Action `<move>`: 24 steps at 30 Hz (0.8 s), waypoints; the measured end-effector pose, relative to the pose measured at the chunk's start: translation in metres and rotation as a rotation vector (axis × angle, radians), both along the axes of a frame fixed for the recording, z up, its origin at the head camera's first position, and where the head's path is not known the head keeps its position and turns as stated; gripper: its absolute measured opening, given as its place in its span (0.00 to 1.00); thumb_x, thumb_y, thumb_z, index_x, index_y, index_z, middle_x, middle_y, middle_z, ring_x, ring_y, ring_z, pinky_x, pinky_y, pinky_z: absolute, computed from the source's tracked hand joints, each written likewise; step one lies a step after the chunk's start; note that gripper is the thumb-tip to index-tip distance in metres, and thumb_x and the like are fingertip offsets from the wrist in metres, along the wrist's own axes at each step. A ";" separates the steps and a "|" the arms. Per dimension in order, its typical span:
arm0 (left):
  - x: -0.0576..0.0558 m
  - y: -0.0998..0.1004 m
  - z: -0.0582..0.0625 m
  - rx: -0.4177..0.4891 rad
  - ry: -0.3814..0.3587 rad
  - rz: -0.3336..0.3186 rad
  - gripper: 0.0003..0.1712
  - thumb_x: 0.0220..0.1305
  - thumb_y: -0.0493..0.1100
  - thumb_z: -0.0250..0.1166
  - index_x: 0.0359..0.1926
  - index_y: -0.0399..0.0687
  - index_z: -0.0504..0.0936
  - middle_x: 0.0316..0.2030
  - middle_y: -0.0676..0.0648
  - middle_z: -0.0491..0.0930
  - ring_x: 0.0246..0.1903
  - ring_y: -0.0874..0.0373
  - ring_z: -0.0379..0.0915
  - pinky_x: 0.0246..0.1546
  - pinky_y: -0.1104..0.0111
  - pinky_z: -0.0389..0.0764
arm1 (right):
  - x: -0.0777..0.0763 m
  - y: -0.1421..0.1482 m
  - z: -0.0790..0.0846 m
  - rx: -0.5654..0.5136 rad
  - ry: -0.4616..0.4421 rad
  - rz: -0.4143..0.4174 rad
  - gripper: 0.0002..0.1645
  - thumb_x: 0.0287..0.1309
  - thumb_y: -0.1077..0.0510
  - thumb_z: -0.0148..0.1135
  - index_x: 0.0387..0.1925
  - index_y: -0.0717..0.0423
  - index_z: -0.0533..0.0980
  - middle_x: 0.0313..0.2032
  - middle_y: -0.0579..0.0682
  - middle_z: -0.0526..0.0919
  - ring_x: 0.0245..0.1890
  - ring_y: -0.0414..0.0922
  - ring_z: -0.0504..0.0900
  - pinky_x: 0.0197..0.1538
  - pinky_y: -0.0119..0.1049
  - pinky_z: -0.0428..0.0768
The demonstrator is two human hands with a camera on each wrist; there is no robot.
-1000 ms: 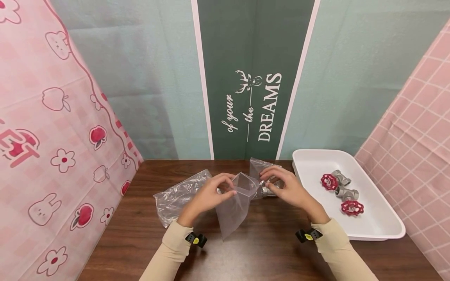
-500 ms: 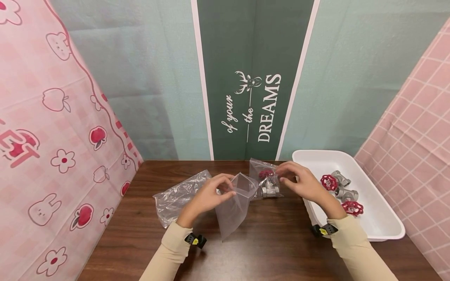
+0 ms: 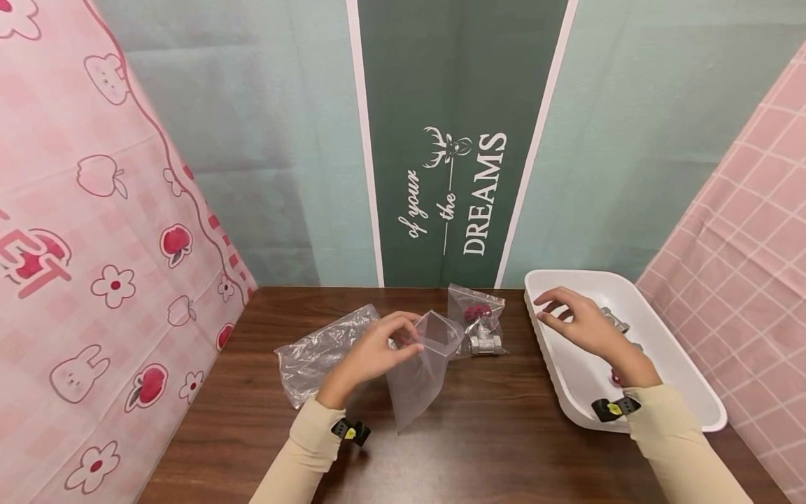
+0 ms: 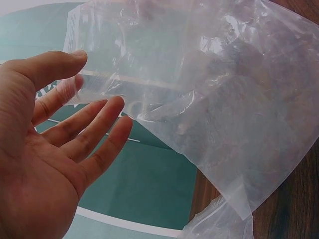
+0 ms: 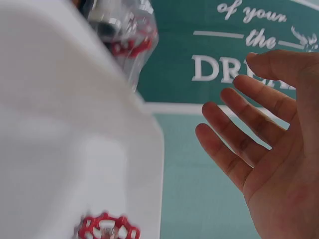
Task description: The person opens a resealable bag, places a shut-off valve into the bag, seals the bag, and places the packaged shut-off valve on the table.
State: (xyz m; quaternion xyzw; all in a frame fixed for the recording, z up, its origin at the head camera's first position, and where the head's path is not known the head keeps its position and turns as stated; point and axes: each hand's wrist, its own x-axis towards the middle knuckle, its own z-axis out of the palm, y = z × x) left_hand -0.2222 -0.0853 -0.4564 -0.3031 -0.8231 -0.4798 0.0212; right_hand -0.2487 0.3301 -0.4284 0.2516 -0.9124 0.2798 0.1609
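My left hand (image 3: 374, 346) pinches the mouth edge of a clear zip bag (image 3: 418, 388) between thumb and index finger. The bag hangs upright with its mouth spread apart; in the left wrist view the other fingers are relaxed. My right hand (image 3: 582, 325) is over the left part of a white tray (image 3: 683, 378), fingers loosely bent and holding nothing. Beneath it, gate valves (image 3: 617, 320) lie in the tray, mostly hidden by the hand and forearm. One red handwheel (image 5: 107, 230) shows at the bottom of the right wrist view.
A bagged valve (image 3: 485, 343) with a red handwheel lies on the table between the held bag and the tray. Flat clear plastic bags (image 3: 321, 360) lie left of my left hand. A curtain (image 3: 302, 175) hangs behind the brown table (image 3: 478, 434).
My right hand has left the held bag and the bagged valve and moved right, over the tray. The left hand and its zip bag have stayed put.
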 end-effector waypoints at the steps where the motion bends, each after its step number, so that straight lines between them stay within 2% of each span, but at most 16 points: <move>1: 0.000 0.000 0.000 0.003 -0.001 -0.001 0.08 0.66 0.38 0.75 0.39 0.47 0.82 0.66 0.41 0.81 0.46 0.50 0.86 0.52 0.48 0.88 | 0.000 0.004 0.000 0.009 -0.013 -0.016 0.12 0.64 0.64 0.72 0.49 0.58 0.84 0.46 0.55 0.89 0.41 0.44 0.88 0.40 0.38 0.87; 3: 0.000 0.000 0.000 0.004 0.001 -0.006 0.08 0.66 0.38 0.75 0.39 0.47 0.82 0.66 0.40 0.81 0.46 0.50 0.86 0.52 0.47 0.88 | 0.000 0.013 -0.001 0.015 -0.052 -0.053 0.12 0.65 0.62 0.72 0.50 0.58 0.84 0.47 0.57 0.88 0.40 0.43 0.88 0.38 0.35 0.86; 7: 0.000 0.001 0.001 0.005 0.010 -0.016 0.08 0.67 0.38 0.75 0.39 0.45 0.82 0.65 0.39 0.81 0.46 0.47 0.87 0.51 0.45 0.87 | 0.001 0.032 -0.002 0.008 -0.190 -0.120 0.16 0.69 0.58 0.70 0.54 0.60 0.81 0.48 0.63 0.87 0.34 0.36 0.86 0.30 0.33 0.83; 10: 0.000 0.001 0.001 0.004 0.009 -0.020 0.08 0.67 0.38 0.75 0.39 0.45 0.82 0.65 0.39 0.81 0.46 0.45 0.87 0.51 0.44 0.87 | 0.001 0.046 -0.004 0.035 -0.227 -0.164 0.17 0.70 0.56 0.69 0.55 0.61 0.80 0.48 0.65 0.87 0.34 0.43 0.89 0.31 0.33 0.83; 15: 0.001 0.002 0.002 -0.008 0.004 -0.013 0.08 0.67 0.39 0.75 0.39 0.47 0.82 0.65 0.41 0.82 0.46 0.48 0.87 0.50 0.45 0.87 | -0.001 0.067 -0.008 0.094 -0.220 -0.211 0.19 0.69 0.54 0.69 0.54 0.62 0.81 0.46 0.63 0.90 0.42 0.58 0.90 0.38 0.34 0.82; 20: 0.000 0.002 0.003 -0.012 0.001 -0.012 0.08 0.67 0.39 0.75 0.39 0.48 0.82 0.65 0.41 0.82 0.46 0.50 0.86 0.49 0.45 0.87 | -0.004 0.087 -0.010 0.140 -0.272 -0.226 0.21 0.69 0.54 0.68 0.55 0.66 0.80 0.44 0.66 0.89 0.43 0.60 0.88 0.39 0.41 0.81; 24: 0.001 0.002 0.004 -0.018 -0.007 -0.005 0.08 0.67 0.39 0.75 0.39 0.48 0.82 0.65 0.42 0.82 0.46 0.52 0.86 0.49 0.45 0.87 | -0.005 0.099 -0.010 0.175 -0.314 -0.242 0.25 0.69 0.51 0.68 0.54 0.70 0.79 0.47 0.69 0.87 0.44 0.61 0.87 0.40 0.43 0.82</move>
